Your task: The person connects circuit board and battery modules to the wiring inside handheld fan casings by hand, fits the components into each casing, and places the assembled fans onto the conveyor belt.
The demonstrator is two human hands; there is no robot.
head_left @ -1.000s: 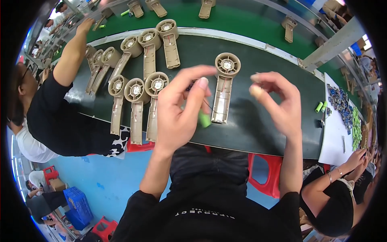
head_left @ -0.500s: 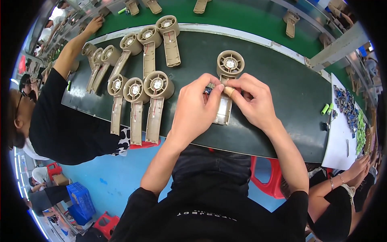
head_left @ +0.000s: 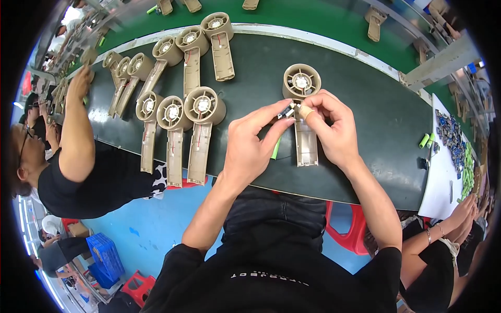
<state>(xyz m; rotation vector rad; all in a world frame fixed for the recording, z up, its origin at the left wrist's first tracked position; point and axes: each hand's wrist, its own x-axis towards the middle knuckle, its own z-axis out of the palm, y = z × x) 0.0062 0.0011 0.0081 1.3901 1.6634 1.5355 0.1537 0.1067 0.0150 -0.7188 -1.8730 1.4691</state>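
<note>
One circuit board (head_left: 286, 111) pinched between fingers (head_left: 270, 111) of left hand (head_left: 245, 143).

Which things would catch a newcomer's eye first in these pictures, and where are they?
Probably the middle first: the left hand holds a small circuit board, with the right hand close against it, near a tan fan housing. Next, perhaps, the similar housings grouped on the left of the dark table, and the heaps of blue parts and green cylinders on a white sheet at the right.

Assy w/shop: fan housings (head_left: 201, 136), co-workers (head_left: 91, 180)
</note>
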